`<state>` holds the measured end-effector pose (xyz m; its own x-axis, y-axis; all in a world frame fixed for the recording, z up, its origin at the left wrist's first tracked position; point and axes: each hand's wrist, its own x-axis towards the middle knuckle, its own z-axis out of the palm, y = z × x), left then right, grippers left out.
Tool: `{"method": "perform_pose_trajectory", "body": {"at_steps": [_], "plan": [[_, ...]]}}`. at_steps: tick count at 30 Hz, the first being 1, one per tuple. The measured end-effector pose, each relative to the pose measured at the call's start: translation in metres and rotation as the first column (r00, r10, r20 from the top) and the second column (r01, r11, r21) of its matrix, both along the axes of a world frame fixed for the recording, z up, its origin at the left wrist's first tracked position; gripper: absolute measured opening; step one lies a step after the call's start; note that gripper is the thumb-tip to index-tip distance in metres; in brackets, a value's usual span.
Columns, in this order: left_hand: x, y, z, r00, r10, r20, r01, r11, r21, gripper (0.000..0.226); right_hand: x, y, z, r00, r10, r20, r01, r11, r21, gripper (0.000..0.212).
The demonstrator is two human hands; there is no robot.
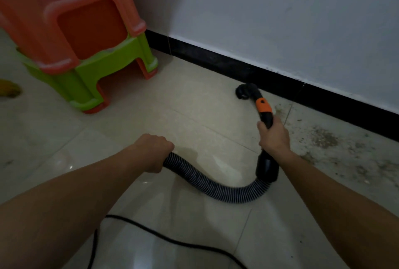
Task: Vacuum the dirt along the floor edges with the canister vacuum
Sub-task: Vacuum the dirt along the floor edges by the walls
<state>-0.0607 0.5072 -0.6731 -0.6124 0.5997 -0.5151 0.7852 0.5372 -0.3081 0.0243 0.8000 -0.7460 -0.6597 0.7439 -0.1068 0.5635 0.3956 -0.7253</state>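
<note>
Pale tiled floor (177,108) meets a black skirting (216,58). The right hand (274,137) grips the wand (263,106); the left hand (154,152) grips the ribbed hose (216,188). The black nozzle (246,91) sits at one o'clock, just beside the skirting. Dirt (323,139) lies at three o'clock. I'd sweep the nozzle slowly that way, flat and hugging the edge.

No text, label or number can be read; a small dark mark on the orange collar (263,105) is illegible.
</note>
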Motion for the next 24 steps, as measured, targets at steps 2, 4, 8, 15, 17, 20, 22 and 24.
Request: {"method": "perform_pose_trajectory", "body": {"at_steps": [2, 4, 8, 15, 17, 20, 22, 24], "plan": [[-0.001, -0.017, 0.006, 0.998, 0.055, 0.013, -0.055, 0.998, -0.001, 0.032, -0.003, -0.004, 0.002, 1.000, -0.028, -0.011, 0.028, 0.999, -0.022, 0.034], [-0.001, -0.026, 0.009, 0.997, 0.069, 0.033, -0.068, 0.997, -0.023, 0.031, -0.003, -0.020, 0.000, 0.998, 0.058, -0.027, -0.060, 0.995, -0.079, 0.035], [0.004, -0.017, 0.004, 0.999, 0.006, 0.039, -0.003, 0.998, -0.069, 0.030, 0.010, -0.051, -0.010, 0.970, 0.241, -0.019, -0.241, 0.967, -0.085, 0.040], [-0.002, 0.019, 0.004, 1.000, -0.022, 0.001, 0.022, 1.000, -0.018, 0.030, 0.061, 0.008, -0.013, 0.977, -0.210, -0.030, 0.208, 0.976, -0.066, 0.046], [0.003, 0.038, -0.002, 0.998, -0.063, 0.008, 0.063, 0.998, -0.006, 0.032, 0.076, 0.025, -0.008, 0.962, -0.272, -0.018, 0.270, 0.961, -0.062, 0.041], [0.006, 0.062, -0.006, 0.994, -0.110, 0.005, 0.110, 0.993, 0.030, 0.034, 0.103, 0.043, -0.002, 0.930, -0.363, -0.054, 0.361, 0.931, -0.047, 0.040], [0.010, 0.076, -0.008, 0.990, -0.137, 0.012, 0.137, 0.990, 0.043, 0.035, 0.121, 0.055, 0.001, 0.902, -0.424, -0.079, 0.423, 0.906, -0.028, 0.041], [0.018, 0.090, -0.011, 0.984, -0.176, 0.021, 0.175, 0.984, 0.046, 0.035, 0.136, 0.068, 0.002, 0.868, -0.489, -0.082, 0.488, 0.872, -0.035, 0.041]]}}
